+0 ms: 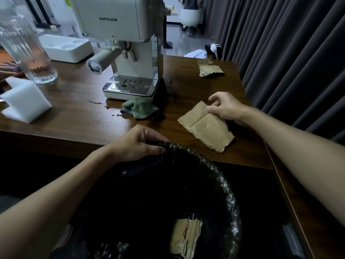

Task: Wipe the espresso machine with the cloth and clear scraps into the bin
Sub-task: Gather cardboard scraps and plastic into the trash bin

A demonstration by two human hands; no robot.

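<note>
Scanning from the left, I saw a ribbed glass jug (28, 53) and a white foam block (26, 101) on the dark wooden table (74, 116), with a white tray (65, 47) behind them. The espresso machine (121, 25) stood mid-table, and the green cloth (140, 110) lay crumpled against the front of its base, beside a few wet spots on the wood. The left hand (138, 143) gripped the black liner (169, 145) at the far rim of the bin (231, 202), which sat below the table's near edge and held a cardboard piece (186, 238). Further right, the right hand (227, 107) pinched the upper edge of a flat cardboard scrap (201, 128) lying on the table. More torn scraps (210, 69) lay near the far right corner, and a grey curtain (280, 43) hung along that side.
</note>
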